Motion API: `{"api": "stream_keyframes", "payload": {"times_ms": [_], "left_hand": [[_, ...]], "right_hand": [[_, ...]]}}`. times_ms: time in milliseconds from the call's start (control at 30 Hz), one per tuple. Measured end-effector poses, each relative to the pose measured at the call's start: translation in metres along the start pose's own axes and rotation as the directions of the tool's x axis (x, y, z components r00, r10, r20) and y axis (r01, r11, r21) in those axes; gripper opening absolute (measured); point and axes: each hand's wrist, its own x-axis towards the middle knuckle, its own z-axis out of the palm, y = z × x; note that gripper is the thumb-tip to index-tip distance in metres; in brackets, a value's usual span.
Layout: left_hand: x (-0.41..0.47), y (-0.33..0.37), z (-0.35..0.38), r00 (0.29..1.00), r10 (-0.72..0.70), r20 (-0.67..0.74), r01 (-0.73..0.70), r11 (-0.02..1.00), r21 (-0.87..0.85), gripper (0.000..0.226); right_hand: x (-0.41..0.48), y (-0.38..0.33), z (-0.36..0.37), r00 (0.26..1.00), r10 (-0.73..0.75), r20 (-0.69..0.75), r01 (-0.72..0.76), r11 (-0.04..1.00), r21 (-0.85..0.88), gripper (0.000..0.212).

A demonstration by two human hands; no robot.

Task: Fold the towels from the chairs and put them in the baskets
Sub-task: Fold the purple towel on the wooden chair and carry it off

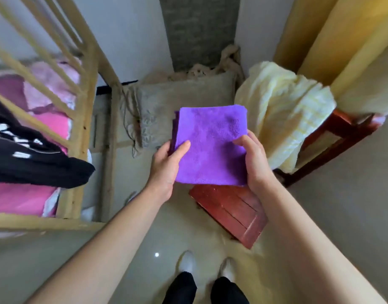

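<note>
Head view: folded purple towel was held mid-air over red seat, near corners pinched by left hand and right hand. Far edge unsupported; risk judged: layers splayed if grip eased. Basket not identified.

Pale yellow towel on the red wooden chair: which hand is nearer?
Right. The right hand sits beside the yellow towel; the left hand is farther, across the folded purple towel both hold.

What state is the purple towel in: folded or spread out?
Folded: the purple towel is a compact square, layered edges showing at its left.
</note>
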Motion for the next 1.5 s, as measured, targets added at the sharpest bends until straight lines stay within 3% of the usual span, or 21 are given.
{"api": "stream_keyframes", "payload": {"times_ms": [100,233,367,467,533,667,900,1000,1200,1367,1500], "left_hand": [[-0.030,0.045,-0.061,0.973,0.094,-0.211,-0.110,0.992,-0.066,0.010],[-0.093,0.080,-0.160,0.875,0.179,-0.450,-0.240,0.967,-0.083,0.015],[-0.191,0.098,-0.278,0.686,0.237,-0.688,-0.356,0.934,-0.033,0.013],[-0.266,0.097,-0.362,0.546,0.225,-0.807,-0.398,0.917,-0.013,0.022],[-0.320,0.089,-0.424,0.445,0.197,-0.874,-0.430,0.903,-0.016,0.016],[-0.414,0.071,-0.539,0.263,0.123,-0.957,-0.498,0.867,-0.025,0.008],[-0.506,0.056,-0.694,0.079,-0.011,-0.997,-0.583,0.811,-0.055,0.006],[-0.513,0.050,-0.757,0.055,-0.033,-0.998,-0.583,0.810,-0.059,0.007],[-0.494,0.041,-0.913,0.017,-0.080,-0.997,-0.574,0.815,-0.075,0.014],[-0.498,0.059,-1.052,-0.065,-0.116,-0.991,-0.573,0.817,-0.058,0.023],[-0.530,0.074,-1.151,-0.145,-0.123,-0.982,-0.574,0.819,-0.018,0.026]], "right_hand": [[-0.003,-0.038,0.075,0.978,-0.051,0.203,0.054,0.998,-0.011,0.037],[-0.045,-0.058,0.186,0.878,-0.057,0.476,0.080,0.996,-0.028,0.040],[-0.133,-0.061,0.318,0.683,-0.057,0.728,0.085,0.996,-0.002,0.038],[-0.207,-0.046,0.408,0.520,-0.036,0.853,0.107,0.994,-0.023,0.040],[-0.265,-0.028,0.472,0.405,-0.021,0.914,0.118,0.993,-0.029,0.045],[-0.380,0.012,0.591,0.226,0.021,0.974,0.121,0.991,-0.049,0.055],[-0.500,0.066,0.746,0.009,0.097,0.995,0.126,0.987,-0.097,0.053],[-0.516,0.092,0.809,-0.023,0.128,0.991,0.132,0.984,-0.124,0.049],[-0.535,0.145,0.975,-0.074,0.212,0.975,0.119,0.972,-0.202,0.066],[-0.572,0.168,1.134,-0.147,0.262,0.954,0.129,0.961,-0.244,0.051],[-0.632,0.175,1.250,-0.239,0.316,0.918,0.187,0.943,-0.276,0.060]]}}
